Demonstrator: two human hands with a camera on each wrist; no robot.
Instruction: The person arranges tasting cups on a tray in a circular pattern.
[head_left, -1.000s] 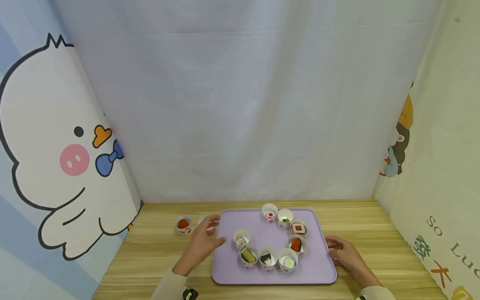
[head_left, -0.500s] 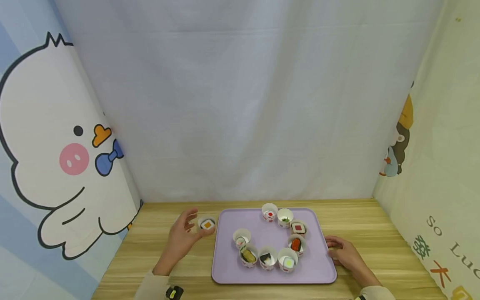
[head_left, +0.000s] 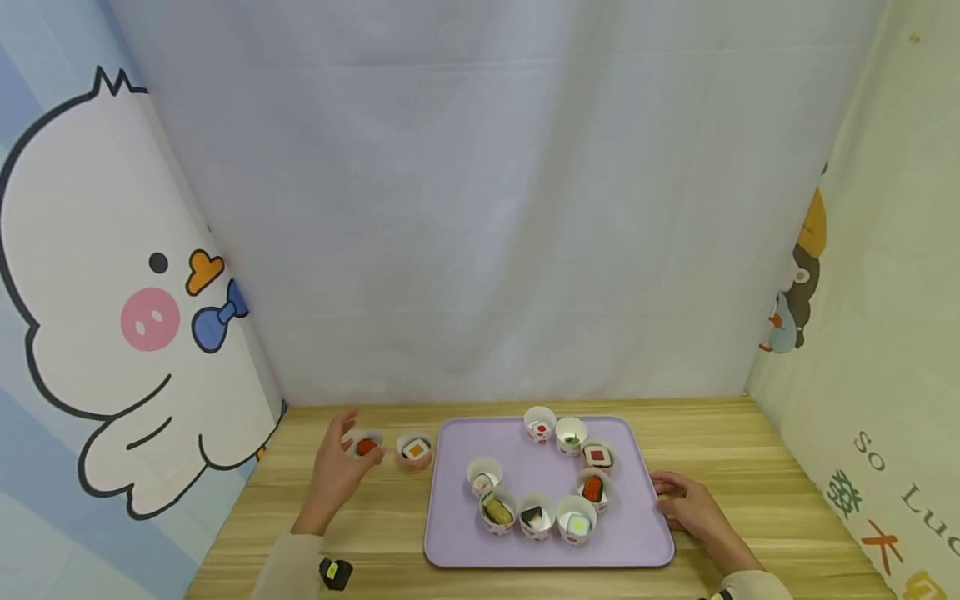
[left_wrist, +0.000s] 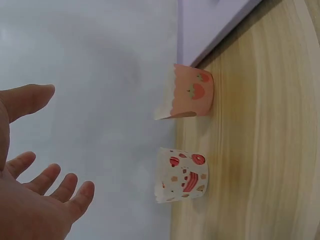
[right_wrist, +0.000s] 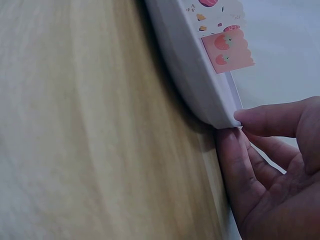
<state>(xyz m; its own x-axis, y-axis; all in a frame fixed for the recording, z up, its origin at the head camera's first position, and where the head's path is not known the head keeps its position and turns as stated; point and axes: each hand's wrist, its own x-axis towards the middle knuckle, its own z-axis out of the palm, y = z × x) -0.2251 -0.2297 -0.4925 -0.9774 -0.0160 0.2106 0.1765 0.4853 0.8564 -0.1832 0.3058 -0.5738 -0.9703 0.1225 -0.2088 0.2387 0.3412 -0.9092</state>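
My left hand (head_left: 336, 467) hovers over the table's left side, fingers and thumb spread. In the left wrist view it is apart from both cups below. Nearest it is a white patterned paper cup (left_wrist: 182, 176) with a red-topped sushi piece (head_left: 366, 447) inside. Beside that stands a pink strawberry-print cup (left_wrist: 194, 93) holding a white sushi piece with an orange square (head_left: 415, 450). At the right edge of the lilac tray (head_left: 457, 546), my right hand (head_left: 693, 507) pinches the rim between thumb and fingers. Several paper cups (head_left: 576, 523) with sushi pieces stand on the tray in a curve.
Wood-grain table (head_left: 720, 433) extends on both sides of the tray. A white curtain (head_left: 495, 250) hangs behind. Printed cloths stand at left, with a cartoon duck (head_left: 105, 292), and at right.
My left hand has moved left, from the tray's left edge past the orange-square cup to the red-topped one. The orange-square cup has come into full view. My right hand has not moved.
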